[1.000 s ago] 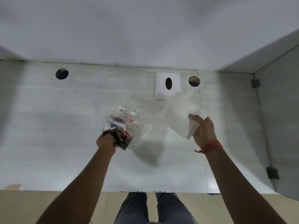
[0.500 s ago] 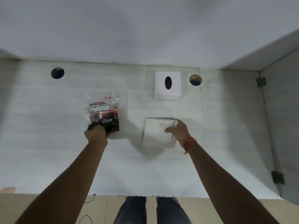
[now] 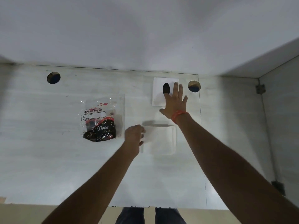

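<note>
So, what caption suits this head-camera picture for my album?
Right hand spread over the white tissue box, left hand beside the tissue stack, wrapper lying to the left.

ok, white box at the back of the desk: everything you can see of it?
The white box is square with a smooth matte top, card or plastic. A black oval slot sits mid-top, long axis pointing away from the person; nothing sticks out. It lies flat on the pale desk near the back edge, left of a round cable hole. The right hand, fingers straight and spread, covers its near right corner; contact unclear.
</note>
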`<act>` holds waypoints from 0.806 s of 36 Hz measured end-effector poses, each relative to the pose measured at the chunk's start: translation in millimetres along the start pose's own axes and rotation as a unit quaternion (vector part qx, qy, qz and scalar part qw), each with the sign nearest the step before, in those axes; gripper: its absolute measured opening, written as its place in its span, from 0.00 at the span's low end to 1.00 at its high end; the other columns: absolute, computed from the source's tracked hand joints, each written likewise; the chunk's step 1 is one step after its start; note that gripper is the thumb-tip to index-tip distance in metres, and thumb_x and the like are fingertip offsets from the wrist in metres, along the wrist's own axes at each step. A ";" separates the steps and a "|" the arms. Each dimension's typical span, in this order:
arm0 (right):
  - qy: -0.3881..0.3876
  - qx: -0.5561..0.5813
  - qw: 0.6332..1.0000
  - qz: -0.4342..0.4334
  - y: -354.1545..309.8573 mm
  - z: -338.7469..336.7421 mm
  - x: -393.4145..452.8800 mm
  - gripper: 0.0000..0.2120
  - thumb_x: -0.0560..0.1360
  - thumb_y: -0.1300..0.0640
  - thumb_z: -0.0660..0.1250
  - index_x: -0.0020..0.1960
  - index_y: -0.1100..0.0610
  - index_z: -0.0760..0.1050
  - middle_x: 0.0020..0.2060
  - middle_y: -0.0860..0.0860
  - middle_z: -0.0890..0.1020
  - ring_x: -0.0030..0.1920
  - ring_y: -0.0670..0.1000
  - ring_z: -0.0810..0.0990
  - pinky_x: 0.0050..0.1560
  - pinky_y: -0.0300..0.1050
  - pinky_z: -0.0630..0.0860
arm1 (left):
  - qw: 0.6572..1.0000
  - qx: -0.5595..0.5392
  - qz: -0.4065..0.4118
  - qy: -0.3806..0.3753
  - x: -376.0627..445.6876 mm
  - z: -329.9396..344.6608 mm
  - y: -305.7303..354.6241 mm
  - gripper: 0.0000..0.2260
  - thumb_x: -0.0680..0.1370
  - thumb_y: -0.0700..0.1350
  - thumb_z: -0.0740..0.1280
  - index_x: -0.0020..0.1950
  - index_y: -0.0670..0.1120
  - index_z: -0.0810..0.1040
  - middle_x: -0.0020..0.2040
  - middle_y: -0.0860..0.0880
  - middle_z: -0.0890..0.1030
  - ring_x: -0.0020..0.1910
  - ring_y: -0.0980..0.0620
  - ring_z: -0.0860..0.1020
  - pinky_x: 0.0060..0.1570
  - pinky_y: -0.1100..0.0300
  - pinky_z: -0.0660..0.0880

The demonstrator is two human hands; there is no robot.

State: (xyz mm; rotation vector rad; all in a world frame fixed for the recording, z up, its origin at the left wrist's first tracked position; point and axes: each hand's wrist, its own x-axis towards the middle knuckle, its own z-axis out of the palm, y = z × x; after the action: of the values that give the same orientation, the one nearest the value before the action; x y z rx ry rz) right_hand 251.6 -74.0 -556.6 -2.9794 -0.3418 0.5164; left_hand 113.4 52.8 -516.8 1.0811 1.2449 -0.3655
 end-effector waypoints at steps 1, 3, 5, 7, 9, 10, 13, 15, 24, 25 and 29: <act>-0.004 -0.013 1.000 -0.002 2.3 2.1 4.5 0.38 0.71 0.48 0.72 0.75 0.53 0.59 0.78 0.63 0.42 0.78 0.65 0.39 0.71 0.72 0.56 | 0.999 0.039 0.017 -0.028 0.4 5.0 1.3 0.03 0.75 0.38 0.66 0.45 0.45 0.78 0.41 0.48 0.78 0.42 0.50 0.76 0.44 0.55 0.74; 0.026 0.006 0.999 -0.020 6.4 3.6 5.2 0.25 0.75 0.47 0.68 0.68 0.56 0.68 0.79 0.62 0.45 0.78 0.64 0.39 0.70 0.73 0.55 | 0.994 0.059 0.048 -0.079 4.4 10.2 1.1 0.09 0.76 0.40 0.66 0.56 0.46 0.78 0.46 0.48 0.80 0.47 0.48 0.78 0.52 0.51 0.77; 0.055 0.052 0.996 -0.041 9.0 4.0 -0.3 0.20 0.77 0.43 0.64 0.59 0.59 0.72 0.78 0.60 0.52 0.79 0.62 0.44 0.69 0.72 0.56 | 0.990 0.049 0.085 -0.099 4.6 13.1 5.0 0.13 0.78 0.40 0.65 0.62 0.47 0.75 0.52 0.45 0.80 0.51 0.47 0.79 0.57 0.48 0.76; 0.078 0.143 0.986 -0.044 7.7 -1.9 -11.9 0.23 0.76 0.38 0.60 0.47 0.59 0.71 0.70 0.58 0.66 0.76 0.61 0.58 0.68 0.67 0.62 | 0.985 0.005 0.114 -0.130 2.1 12.5 8.8 0.16 0.78 0.42 0.64 0.66 0.47 0.72 0.54 0.46 0.80 0.56 0.44 0.77 0.60 0.46 0.74; 0.086 0.324 0.942 -0.017 4.8 -13.3 -30.9 0.25 0.76 0.37 0.59 0.40 0.61 0.68 0.51 0.57 0.75 0.58 0.58 0.74 0.59 0.53 0.72 | 0.978 -0.023 0.123 -0.168 -0.6 8.2 11.1 0.30 0.71 0.55 0.70 0.70 0.49 0.67 0.54 0.51 0.79 0.59 0.44 0.75 0.62 0.44 0.71; 0.073 0.406 0.911 0.001 3.3 -19.5 -42.7 0.26 0.76 0.38 0.60 0.41 0.63 0.70 0.45 0.58 0.76 0.48 0.57 0.76 0.50 0.47 0.72 | 0.973 -0.024 0.125 -0.193 -0.5 6.7 11.6 0.41 0.63 0.61 0.74 0.73 0.51 0.64 0.57 0.53 0.78 0.61 0.45 0.74 0.63 0.44 0.70; 0.007 0.536 0.844 0.029 3.4 -36.5 -74.3 0.22 0.76 0.38 0.58 0.48 0.57 0.77 0.43 0.56 0.80 0.42 0.52 0.78 0.42 0.41 0.75 | 0.957 0.009 0.119 -0.263 -5.9 7.0 16.9 0.51 0.58 0.65 0.76 0.76 0.58 0.58 0.67 0.51 0.73 0.66 0.43 0.73 0.65 0.41 0.70; -0.014 0.571 0.820 0.036 5.7 -40.8 -88.9 0.18 0.75 0.38 0.58 0.48 0.51 0.78 0.43 0.51 0.80 0.44 0.51 0.79 0.44 0.41 0.77 | 0.954 0.006 0.098 -0.282 -4.8 9.4 18.4 0.46 0.61 0.61 0.76 0.76 0.61 0.58 0.67 0.50 0.75 0.65 0.42 0.75 0.64 0.36 0.71; -0.017 0.564 0.825 0.046 13.8 -44.1 -119.6 0.23 0.75 0.39 0.59 0.57 0.54 0.80 0.50 0.54 0.83 0.50 0.56 0.81 0.50 0.48 0.80 | 0.947 0.044 0.118 -0.296 -18.9 21.4 15.5 0.32 0.68 0.53 0.76 0.70 0.61 0.69 0.63 0.47 0.80 0.59 0.42 0.80 0.58 0.40 0.78; -0.025 0.575 0.816 0.053 15.0 -45.2 -121.2 0.24 0.75 0.39 0.59 0.57 0.55 0.80 0.50 0.55 0.84 0.50 0.56 0.81 0.51 0.49 0.79 | 0.947 0.045 0.121 -0.295 -20.1 20.8 14.7 0.32 0.67 0.54 0.76 0.70 0.61 0.71 0.62 0.47 0.80 0.58 0.42 0.81 0.57 0.41 0.79; -0.060 0.599 0.795 0.077 15.8 -46.4 -128.1 0.23 0.74 0.37 0.60 0.52 0.53 0.82 0.49 0.57 0.84 0.48 0.56 0.82 0.51 0.50 0.80 | 0.949 0.055 0.129 -0.281 -26.2 15.4 8.8 0.22 0.68 0.55 0.76 0.61 0.65 0.76 0.60 0.48 0.82 0.57 0.43 0.82 0.54 0.43 0.81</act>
State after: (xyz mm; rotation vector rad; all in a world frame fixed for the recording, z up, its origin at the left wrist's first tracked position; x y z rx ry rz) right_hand 153.2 -122.3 -474.1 -1.7267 0.1966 0.6127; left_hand 119.9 36.4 -490.5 1.1162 0.5739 -0.5043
